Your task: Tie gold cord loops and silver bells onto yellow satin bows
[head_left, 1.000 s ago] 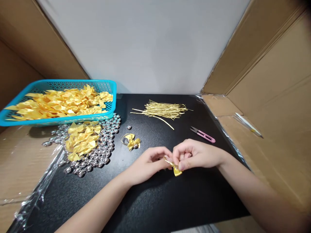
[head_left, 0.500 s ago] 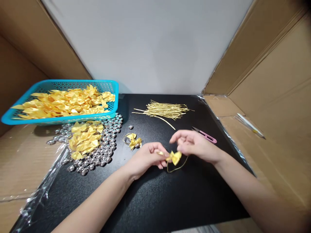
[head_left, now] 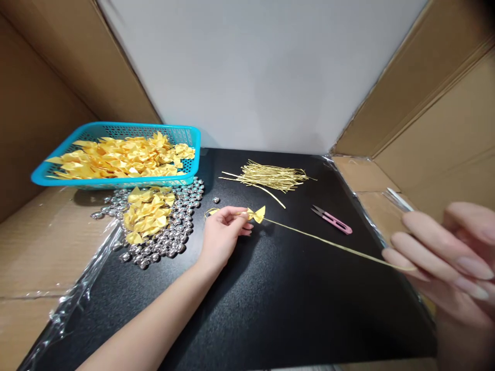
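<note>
Over the middle of the black table, my left hand (head_left: pixel 227 229) pinches a yellow ribbon bow (head_left: pixel 257 214) between thumb and fingers. A thin gold cord (head_left: pixel 320 238) runs taut from the bow to my right hand (head_left: pixel 450 257), raised at the right edge with its fingers curled round the cord's end. Partly hidden behind my left hand lies a finished-looking bow with a looped cord (head_left: pixel 211 212). One silver bell-like bead (head_left: pixel 216 200) sits just beyond it.
A blue basket (head_left: pixel 116 181) of yellow bows stands at the left. In front of it, several bows (head_left: pixel 149 214) lie on silver beads (head_left: pixel 170 247). Gold cords (head_left: pixel 274 176) are piled at the back, with pink thread snips (head_left: pixel 333 220) at the right. Cardboard walls flank the table.
My right hand has swung far to the right and up towards the camera, drawing the slack cord straight. My left hand has shifted slightly left and up with the bow. The view has also moved.
</note>
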A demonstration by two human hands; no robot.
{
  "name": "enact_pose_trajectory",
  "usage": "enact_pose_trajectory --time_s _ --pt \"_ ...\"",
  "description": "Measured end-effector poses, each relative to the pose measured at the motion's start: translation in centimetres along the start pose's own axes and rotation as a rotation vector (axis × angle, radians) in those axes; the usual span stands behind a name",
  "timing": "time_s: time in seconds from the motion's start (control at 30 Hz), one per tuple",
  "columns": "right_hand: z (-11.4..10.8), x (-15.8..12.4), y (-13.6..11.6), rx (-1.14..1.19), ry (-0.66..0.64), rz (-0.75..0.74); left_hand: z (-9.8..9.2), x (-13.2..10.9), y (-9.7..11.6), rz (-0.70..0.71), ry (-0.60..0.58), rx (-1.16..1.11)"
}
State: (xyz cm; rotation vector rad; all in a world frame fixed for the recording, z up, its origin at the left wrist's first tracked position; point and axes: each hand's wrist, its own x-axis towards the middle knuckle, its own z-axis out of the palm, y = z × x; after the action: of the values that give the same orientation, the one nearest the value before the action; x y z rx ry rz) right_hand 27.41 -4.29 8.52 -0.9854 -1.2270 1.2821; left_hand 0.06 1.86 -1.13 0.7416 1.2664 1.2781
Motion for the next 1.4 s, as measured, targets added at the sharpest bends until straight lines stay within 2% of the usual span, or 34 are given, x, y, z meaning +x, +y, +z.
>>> enact_pose_trajectory --time_s 0.1,0.2,0.3,0.4,0.5,0.73,0.9,1.03,1.23,1.4 --pt "1.1 0.3 0.9 0.168 -0.130 -0.007 0.1 -0.1 -0.1 0.008 0.012 0.005" --pt "3.1 0.3 2.7 0.061 -0.128 -0.074 0.2 -0.2 -0.2 0.011 0.022 0.012" --pt "5.0 -0.4 3.8 0.008 -0.152 -0.033 0.2 -0.1 -0.2 0.018 0.026 0.028" --pt "6.5 -1.2 3.3 0.152 -0.264 -0.045 0.2 -0.1 -0.4 0.036 0.028 0.053" --pt "7.3 -1.6 2.0 0.299 -0.380 0.013 0.1 0.0 -0.7 0.068 0.033 0.085" --pt "6.9 -1.7 1.1 0.428 -0.306 0.123 -0.1 0.0 -1.1 0.146 0.034 0.161" --pt "7.2 -0.8 1.7 0.393 -0.129 0.088 0.2 -0.4 -0.8 0.160 0.025 0.135" --pt "7.6 0.6 2.6 0.375 -0.049 0.036 0.7 -1.3 0.0 0.111 -0.017 0.081" --pt "8.3 1.6 4.9 0.333 -0.029 0.096 1.0 -2.3 0.4 0.057 -0.053 0.027" --pt "9.8 1.3 7.5 0.180 -0.131 0.268 0.9 -2.9 0.5 0.132 -0.068 0.059"
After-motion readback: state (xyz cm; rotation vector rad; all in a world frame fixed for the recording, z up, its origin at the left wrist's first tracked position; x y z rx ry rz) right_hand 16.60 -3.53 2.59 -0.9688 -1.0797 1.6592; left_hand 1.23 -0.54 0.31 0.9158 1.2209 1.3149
